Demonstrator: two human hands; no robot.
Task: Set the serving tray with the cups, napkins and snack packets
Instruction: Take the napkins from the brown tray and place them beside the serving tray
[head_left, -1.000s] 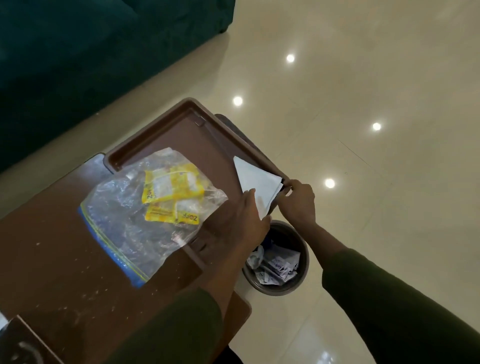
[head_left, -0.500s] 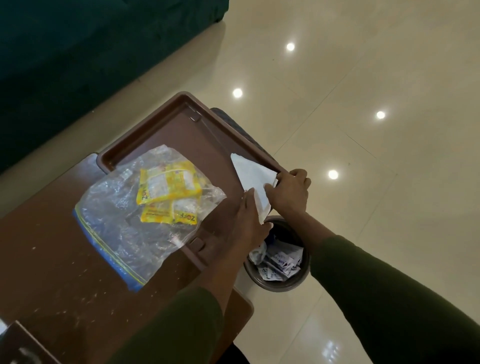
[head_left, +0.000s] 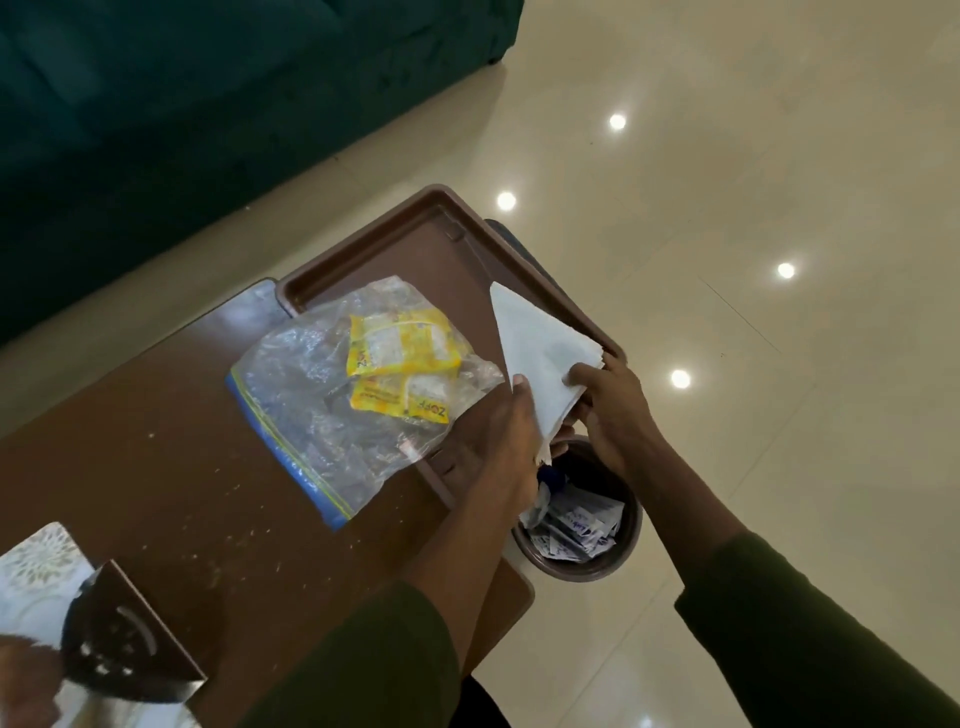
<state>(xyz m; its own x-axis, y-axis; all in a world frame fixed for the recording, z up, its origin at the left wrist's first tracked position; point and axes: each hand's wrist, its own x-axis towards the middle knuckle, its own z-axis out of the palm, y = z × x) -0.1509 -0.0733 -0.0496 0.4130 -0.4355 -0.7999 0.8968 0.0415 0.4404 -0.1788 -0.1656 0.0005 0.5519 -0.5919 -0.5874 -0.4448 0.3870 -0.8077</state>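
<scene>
A brown serving tray (head_left: 395, 244) sits at the far end of a dark wooden table (head_left: 156, 467). A clear zip bag (head_left: 311, 405) with yellow snack packets (head_left: 400, 353) inside lies across the tray's near rim and the table. Both hands hold a folded white napkin (head_left: 535, 358) over the tray's right edge. My left hand (head_left: 498, 441) presses its near left side with flat fingers. My right hand (head_left: 613, 410) pinches its right corner. No cups are in view.
A round waste bin (head_left: 623, 551) holding paper scraps stands on the tiled floor just right of the table, below my hands. A dark green sofa (head_left: 182, 104) fills the upper left. A shiny metal holder (head_left: 119, 644) sits at the table's near left corner.
My right hand has shifted along the napkin's right edge, and the napkin now lies flatter and more spread over the tray's right rim. The camera view has swung slightly.
</scene>
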